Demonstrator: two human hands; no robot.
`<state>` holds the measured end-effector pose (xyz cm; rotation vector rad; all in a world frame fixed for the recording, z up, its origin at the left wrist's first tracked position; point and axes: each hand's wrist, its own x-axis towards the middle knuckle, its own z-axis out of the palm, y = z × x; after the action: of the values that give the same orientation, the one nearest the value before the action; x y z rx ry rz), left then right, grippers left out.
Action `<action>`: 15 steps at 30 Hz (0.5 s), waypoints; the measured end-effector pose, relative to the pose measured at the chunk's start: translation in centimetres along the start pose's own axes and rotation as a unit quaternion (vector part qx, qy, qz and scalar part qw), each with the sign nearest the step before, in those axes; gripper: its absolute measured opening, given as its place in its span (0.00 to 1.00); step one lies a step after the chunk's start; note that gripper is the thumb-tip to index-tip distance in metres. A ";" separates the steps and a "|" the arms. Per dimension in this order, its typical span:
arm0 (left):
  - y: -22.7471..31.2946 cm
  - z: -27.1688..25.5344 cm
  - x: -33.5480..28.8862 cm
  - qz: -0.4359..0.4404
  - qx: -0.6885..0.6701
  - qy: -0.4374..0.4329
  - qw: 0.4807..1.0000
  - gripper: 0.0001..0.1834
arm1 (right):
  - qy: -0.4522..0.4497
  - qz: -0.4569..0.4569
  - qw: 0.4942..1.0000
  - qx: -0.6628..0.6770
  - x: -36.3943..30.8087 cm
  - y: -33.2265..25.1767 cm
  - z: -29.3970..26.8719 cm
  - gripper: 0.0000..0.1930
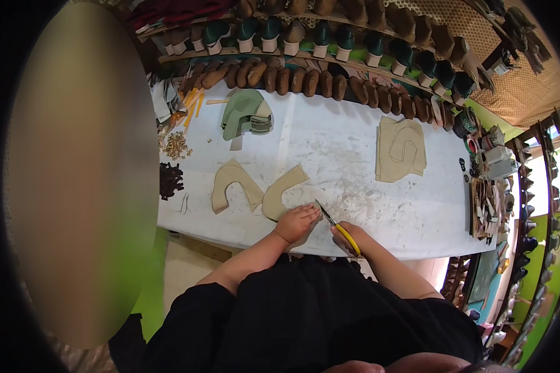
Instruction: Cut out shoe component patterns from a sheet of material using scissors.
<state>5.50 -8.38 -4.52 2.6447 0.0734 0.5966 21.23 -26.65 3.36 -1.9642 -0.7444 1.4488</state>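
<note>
My left hand [297,222] rests on one end of a beige U-shaped piece of sheet material [272,200], its fingers closed over the end near the table's front edge. My right hand [359,239] grips a pair of scissors [348,239] with yellow handles. Their dark blades point up and to the left, just right of my left fingertips. Whether the blades touch the piece is hard to make out. Left of it lies another beige curved piece [221,186], with a pointed corner reaching toward the first.
The white table [330,149] holds beige sheets with curved outlines [384,146] at right and green cut pieces [235,112] at back left. Small brass-coloured parts [177,145] and dark bits [170,181] lie at left. Brown shoe lasts [297,81] line the back. Cans [464,123] stand at right.
</note>
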 end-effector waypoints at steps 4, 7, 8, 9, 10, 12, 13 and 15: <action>0.0 0.1 -0.1 0.007 -0.011 0.005 1.000 0.16 | -0.007 0.046 0.995 -0.088 0.2 -1.1 -1.2 0.31; 0.1 0.0 0.0 0.015 -0.012 0.014 1.000 0.16 | -0.011 0.038 0.995 -0.092 0.5 -0.8 -1.5 0.29; 0.2 0.0 0.0 0.015 -0.014 0.017 1.000 0.16 | -0.006 0.018 0.995 -0.094 0.7 -0.6 -1.5 0.26; 0.1 0.0 0.0 0.013 -0.014 0.018 1.000 0.16 | -0.007 0.018 0.995 -0.096 0.7 -0.5 -1.6 0.26; 0.1 0.0 0.0 0.014 -0.012 0.015 1.000 0.16 | -0.002 0.005 0.995 -0.102 0.8 -0.4 -1.7 0.26; 0.1 0.2 -0.2 0.011 -0.009 0.013 1.000 0.16 | -0.001 -0.009 0.994 -0.110 0.6 -1.0 -1.7 0.26; 0.1 0.3 -0.3 0.004 -0.012 0.010 1.000 0.15 | -0.008 0.010 0.992 -0.126 0.3 -1.4 -1.8 0.28; 0.3 0.2 -0.1 -0.004 -0.015 0.008 1.000 0.15 | -0.015 0.027 0.989 -0.142 0.2 -1.7 -2.1 0.30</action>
<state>5.43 -8.73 -4.59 2.6108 0.0792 0.6107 23.11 -25.58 4.93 -2.1934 -0.9623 1.4721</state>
